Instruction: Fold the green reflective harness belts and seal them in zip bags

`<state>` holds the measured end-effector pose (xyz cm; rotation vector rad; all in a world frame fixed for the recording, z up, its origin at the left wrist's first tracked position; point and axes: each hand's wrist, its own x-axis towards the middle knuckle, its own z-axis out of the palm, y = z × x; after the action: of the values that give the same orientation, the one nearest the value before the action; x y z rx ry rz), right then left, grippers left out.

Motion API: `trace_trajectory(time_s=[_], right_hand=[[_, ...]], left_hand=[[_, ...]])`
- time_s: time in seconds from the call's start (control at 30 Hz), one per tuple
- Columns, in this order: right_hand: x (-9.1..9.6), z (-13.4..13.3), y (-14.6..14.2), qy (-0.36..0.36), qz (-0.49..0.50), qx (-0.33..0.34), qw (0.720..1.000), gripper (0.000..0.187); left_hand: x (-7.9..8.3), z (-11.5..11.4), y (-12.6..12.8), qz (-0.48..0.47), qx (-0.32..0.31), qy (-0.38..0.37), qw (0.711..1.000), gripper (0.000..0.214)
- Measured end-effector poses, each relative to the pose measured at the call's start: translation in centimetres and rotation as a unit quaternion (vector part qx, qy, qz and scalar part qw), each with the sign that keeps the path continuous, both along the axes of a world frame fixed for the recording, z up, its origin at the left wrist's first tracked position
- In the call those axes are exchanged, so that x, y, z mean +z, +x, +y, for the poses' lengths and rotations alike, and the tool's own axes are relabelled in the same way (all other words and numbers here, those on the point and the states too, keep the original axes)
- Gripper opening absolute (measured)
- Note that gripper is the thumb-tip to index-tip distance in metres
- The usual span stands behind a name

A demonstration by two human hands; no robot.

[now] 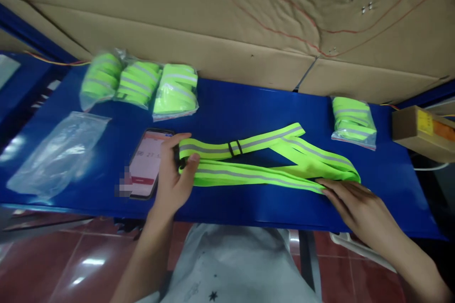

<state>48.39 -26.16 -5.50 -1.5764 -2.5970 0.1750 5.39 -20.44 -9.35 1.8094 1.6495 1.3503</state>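
A neon green reflective strap (256,161) with grey stripes and a black buckle lies folded across the blue table (227,109). My left hand (174,175) pinches the strap's left end between thumb and fingers. My right hand (355,201) lies flat with fingers stretched out, pressing the strap's right end down near the table's front edge. A smartphone (147,163) with a lit red and white screen lies just left of my left hand.
Three clear bags of folded green straps (140,83) sit at the back left, another bag (352,122) at the back right. Empty clear plastic bags (60,151) lie at the left. A cardboard box (423,132) stands at the right edge. Cardboard sheets line the wall behind.
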Motion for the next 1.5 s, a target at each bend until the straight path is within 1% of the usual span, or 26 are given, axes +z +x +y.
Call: trace_trajectory(time_s=[0.07, 0.13, 0.2, 0.27, 0.37, 0.47, 0.57, 0.67, 0.77, 0.87, 0.93, 1.03, 1.13, 1.2, 1.23, 1.27, 1.3, 1.33, 1.4, 1.47, 1.5], right_hand=[[-0.3, -0.2, 0.7, -0.005, -0.01, -0.008, 1.0, 0.034], [-0.5, -0.5, 1.5, -0.022, 0.0, 0.004, 1.0, 0.029], [-0.3, -0.9, 2.6, -0.034, 0.017, 0.013, 0.999, 0.025], [0.3, -1.4, 3.9, -0.037, 0.033, 0.004, 0.999, 0.025], [1.2, -1.9, 5.7, -0.031, 0.049, -0.053, 0.997, 0.026], [1.3, -1.6, 6.6, -0.022, 0.048, -0.118, 0.992, 0.023], [0.9, -0.5, 6.3, 0.022, 0.008, -0.158, 0.987, 0.023], [0.0, 1.2, 5.0, 0.075, -0.054, -0.181, 0.979, 0.028], [-1.1, 2.9, 3.7, 0.119, -0.112, -0.177, 0.97, 0.034], [-2.0, 4.1, 3.0, 0.128, -0.135, -0.172, 0.967, 0.035], [-2.0, 4.4, 2.8, 0.123, -0.148, -0.181, 0.965, 0.035], [-0.8, 3.9, 1.7, 0.123, -0.191, -0.186, 0.956, 0.038], [1.3, 3.0, -1.5, 0.135, -0.195, -0.167, 0.957, 0.04], [2.4, 2.9, -4.8, 0.147, -0.147, -0.159, 0.965, 0.045], [2.6, 3.2, -6.6, 0.162, -0.113, -0.157, 0.968, 0.049], [2.6, 3.6, -8.3, 0.169, -0.07, -0.13, 0.974, 0.055], [2.3, 4.2, -9.9, 0.163, -0.024, -0.072, 0.984, 0.06], [1.7, 5.0, -11.3, 0.143, -0.001, -0.008, 0.99, 0.066], [0.1, 6.6, -13.2, 0.108, 0.015, 0.079, 0.991, 0.071], [-1.7, 8.1, -13.9, 0.069, 0.01, 0.134, 0.988, 0.066], [-2.5, 8.6, -14.0, 0.051, 0.007, 0.147, 0.988, 0.063]], left_hand=[[-0.2, 0.1, -0.3, -0.014, 0.015, 0.003, 1.0, 0.036], [-0.3, 0.2, -0.5, -0.027, 0.031, 0.003, 0.999, 0.036], [-0.3, 0.2, -0.5, -0.031, 0.037, 0.001, 0.999, 0.036], [-0.3, 0.3, -0.4, -0.03, 0.039, -0.001, 0.999, 0.036], [-0.2, 0.4, 0.0, -0.023, 0.044, -0.009, 0.999, 0.037], [-0.1, 0.4, 0.5, -0.001, 0.026, -0.031, 0.999, 0.04], [0.0, 0.4, 0.8, 0.02, 0.005, -0.034, 0.999, 0.041], [0.1, 0.4, 0.8, 0.029, 0.009, -0.033, 0.999, 0.039], [0.0, 0.5, 1.0, 0.077, 0.025, -0.029, 0.996, 0.04], [0.0, 0.7, 1.5, 0.153, 0.048, -0.035, 0.987, 0.039], [0.0, 0.8, 1.8, 0.192, 0.062, -0.05, 0.978, 0.038], [0.0, 1.0, 2.2, 0.212, 0.064, -0.063, 0.973, 0.037], [0.0, 0.9, 2.3, 0.198, 0.066, -0.065, 0.976, 0.038], [0.0, 0.8, 2.4, 0.191, 0.069, -0.067, 0.977, 0.041], [0.0, 0.8, 2.4, 0.189, 0.068, -0.066, 0.977, 0.043], [0.1, 0.7, 2.4, 0.188, 0.065, -0.064, 0.978, 0.045], [0.2, 0.7, 2.4, 0.186, 0.059, -0.063, 0.979, 0.046], [0.3, 0.7, 2.4, 0.182, 0.05, -0.065, 0.98, 0.046], [0.6, 0.8, 2.3, 0.162, 0.034, -0.075, 0.983, 0.042], [1.0, 0.9, 2.0, 0.13, 0.027, -0.089, 0.987, 0.041], [1.2, 0.9, 1.9, 0.113, 0.027, -0.099, 0.988, 0.042]])
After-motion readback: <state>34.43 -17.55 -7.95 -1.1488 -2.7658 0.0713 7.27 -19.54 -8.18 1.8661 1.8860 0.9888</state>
